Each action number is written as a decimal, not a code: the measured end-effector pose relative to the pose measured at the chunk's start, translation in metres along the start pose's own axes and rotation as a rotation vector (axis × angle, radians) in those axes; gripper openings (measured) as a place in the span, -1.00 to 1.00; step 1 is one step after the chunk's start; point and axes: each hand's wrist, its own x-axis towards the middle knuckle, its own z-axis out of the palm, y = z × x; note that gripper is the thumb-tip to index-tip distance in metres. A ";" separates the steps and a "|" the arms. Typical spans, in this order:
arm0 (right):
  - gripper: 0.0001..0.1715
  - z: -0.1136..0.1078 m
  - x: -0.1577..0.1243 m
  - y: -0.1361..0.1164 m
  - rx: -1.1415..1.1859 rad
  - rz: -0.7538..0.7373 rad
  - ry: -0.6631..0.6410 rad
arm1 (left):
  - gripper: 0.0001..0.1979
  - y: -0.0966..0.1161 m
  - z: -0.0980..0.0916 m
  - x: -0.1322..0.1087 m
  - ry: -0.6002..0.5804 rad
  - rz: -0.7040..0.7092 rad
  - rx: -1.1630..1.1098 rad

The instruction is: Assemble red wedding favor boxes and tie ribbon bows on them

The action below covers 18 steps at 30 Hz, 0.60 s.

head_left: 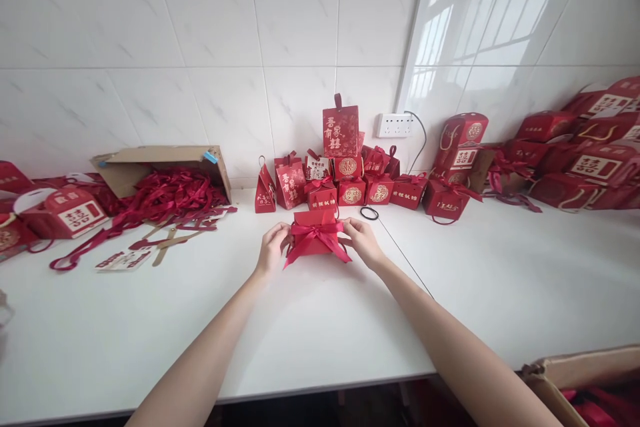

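A small red gift box (306, 245) sits at the middle of the white table, with a red ribbon bow (320, 235) tied across its front. My left hand (273, 243) grips the box's left side, its fingers curled at the edge. On the right side, my right hand (361, 240) holds the box in the same way, thumb and fingers closed at its edge. The bow's two tails hang down toward the table. Fingertips of both hands are partly hidden by the box and ribbon.
Behind the box stand several red gift boxes (341, 135). At left, a cardboard box (160, 155) spills red ribbons (170, 193) near loose tags (123, 260). More gift boxes (595, 163) are piled right. A black ring (369, 213) and a wall socket (395, 125) lie beyond my right hand.
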 end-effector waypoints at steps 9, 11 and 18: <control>-0.83 -0.006 0.004 0.009 0.018 -0.047 -0.149 | -0.62 0.005 0.000 -0.001 0.024 0.007 -0.027; -0.72 -0.006 0.004 0.012 -0.002 -0.084 -0.194 | -0.61 0.006 0.000 -0.001 0.023 0.009 -0.018; -0.06 -0.007 0.000 0.011 -0.235 -0.171 -0.254 | -0.62 0.001 -0.001 0.000 0.028 -0.004 0.032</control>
